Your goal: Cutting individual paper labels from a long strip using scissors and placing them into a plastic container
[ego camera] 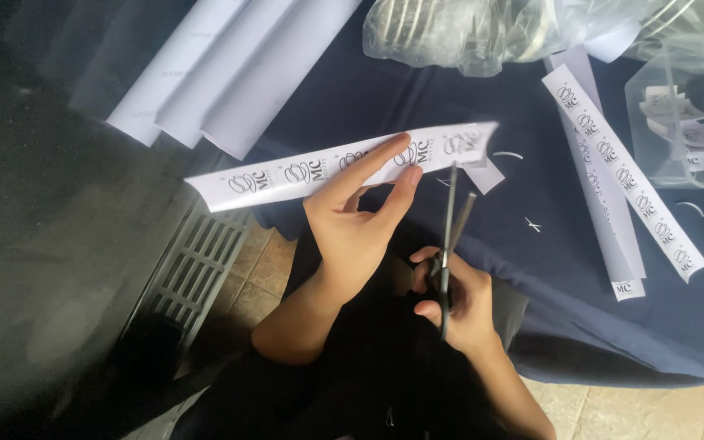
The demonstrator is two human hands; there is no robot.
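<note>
My left hand [358, 213] pinches a long white paper strip [287, 173] printed with repeated small black logos, holding it level above the table edge. My right hand [459, 295] grips black scissors [452, 218], blades slightly apart and pointing up at the strip's right end. Both hands hover just in front of a table covered in dark blue cloth [547, 269].
More printed strips [622, 175] lie on the cloth at the right. A clear plastic bag [686, 122] holds small cut labels. White paper rolls [222, 69] lie at the back left, crumpled clear plastic [466, 33] at the top. A floor grate [193, 265] sits below left.
</note>
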